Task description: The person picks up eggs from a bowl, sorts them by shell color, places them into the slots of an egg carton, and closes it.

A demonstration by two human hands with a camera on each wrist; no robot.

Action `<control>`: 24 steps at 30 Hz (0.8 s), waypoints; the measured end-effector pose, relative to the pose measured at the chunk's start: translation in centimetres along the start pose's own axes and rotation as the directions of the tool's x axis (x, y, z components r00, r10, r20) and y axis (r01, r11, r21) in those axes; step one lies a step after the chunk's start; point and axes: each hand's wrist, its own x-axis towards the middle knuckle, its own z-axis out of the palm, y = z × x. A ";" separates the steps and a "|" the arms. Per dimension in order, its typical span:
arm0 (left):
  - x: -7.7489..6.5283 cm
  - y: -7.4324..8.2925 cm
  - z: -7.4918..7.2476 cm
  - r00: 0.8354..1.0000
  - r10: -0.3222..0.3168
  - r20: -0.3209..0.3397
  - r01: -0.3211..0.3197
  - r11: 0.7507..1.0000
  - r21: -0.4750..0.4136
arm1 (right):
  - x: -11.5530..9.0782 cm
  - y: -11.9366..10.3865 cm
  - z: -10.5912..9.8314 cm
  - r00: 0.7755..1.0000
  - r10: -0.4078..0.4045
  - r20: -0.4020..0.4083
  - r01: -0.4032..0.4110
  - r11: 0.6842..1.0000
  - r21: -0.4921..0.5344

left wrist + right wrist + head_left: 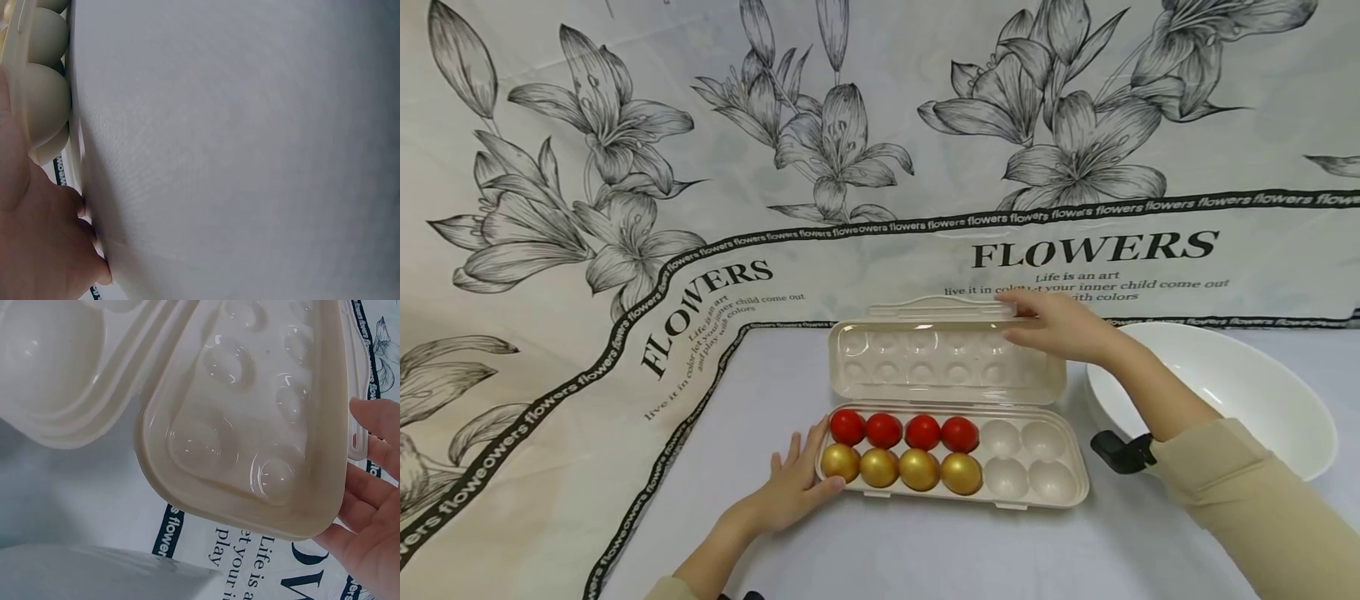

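Note:
A cream plastic egg box (1037, 504) lies on the table with its lid (947, 387) raised behind the base. Several red eggs (922, 432) fill the left part of the back row, and several gold eggs (918, 469) line the front row before them. The cups (1028, 458) at the right end hold nothing. My left hand (786, 492) rests against the box's left end, fingers spread and thumb at the front corner. At the lid's far right edge, my right hand (1060, 325) grips the rim by its latch flap (357, 381), fingers partly behind the lid.
A large white bowl (1262, 392) stands right of the egg box, partly behind my right forearm. The white table (925, 550) carries the box. A cloth (865, 275) printed with flowers and lettering hangs behind and along the left.

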 end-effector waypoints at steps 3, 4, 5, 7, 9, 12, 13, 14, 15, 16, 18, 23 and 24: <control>0.0 0.1 -0.1 1.000 -0.001 0.005 0.001 1.000 -0.004 | -0.6 -0.5 0.0 1.000 -0.016 -0.023 0.016 1.000 -0.011; 0.0 0.1 -0.1 1.000 -0.001 0.006 0.001 1.000 -0.005 | -0.9 -0.7 0.0 0.999 -0.018 -0.032 0.017 1.000 -0.014; 0.0 0.1 -0.1 1.000 0.000 0.006 0.000 1.000 -0.005 | -1.1 -0.8 0.0 0.999 -0.024 -0.043 0.024 1.000 -0.015; 0.0 0.0 0.0 1.000 0.003 0.003 -0.003 1.000 -0.003 | -1.7 -1.1 0.1 0.997 -0.043 -0.071 0.041 0.999 -0.027; 0.0 0.0 0.0 1.000 0.007 0.002 -0.007 1.000 -0.003 | -2.4 -1.5 0.2 0.993 -0.064 -0.098 0.061 0.998 -0.035; -0.1 -0.1 0.2 1.000 0.005 0.002 -0.005 1.000 -0.001 | -3.6 -2.1 0.5 0.987 -0.100 -0.129 0.095 0.995 -0.042; -0.1 -0.1 0.2 1.000 0.002 0.003 -0.002 1.000 -0.002 | -4.0 -2.2 0.6 0.985 -0.109 -0.135 0.104 0.994 -0.045; -0.1 -0.1 0.2 1.000 -0.001 0.007 0.001 1.000 -0.001 | -4.4 -2.4 0.7 0.983 -0.121 -0.140 0.114 0.992 -0.055; -0.1 -0.2 0.2 1.000 -0.005 0.009 0.005 1.000 0.000 | -4.8 -2.5 0.8 0.980 -0.135 -0.147 0.126 0.990 -0.069; -0.1 -0.2 0.2 1.000 -0.010 0.012 0.010 1.000 -0.003 | -5.1 -2.7 1.0 0.977 -0.150 -0.151 0.138 0.987 -0.085; -0.2 -0.2 0.2 1.000 -0.015 0.012 0.015 1.000 -0.010 | -5.7 -2.9 1.2 0.970 -0.179 -0.162 0.161 0.980 -0.117; -0.2 0.0 0.0 1.000 -0.010 0.006 0.010 1.000 -0.004 | -6.5 -2.9 1.5 0.945 -0.257 -0.202 0.223 0.959 -0.175; -0.2 0.0 0.0 1.000 -0.009 0.007 0.009 1.000 0.001 | -6.6 -2.9 1.6 0.938 -0.273 -0.212 0.236 0.954 -0.183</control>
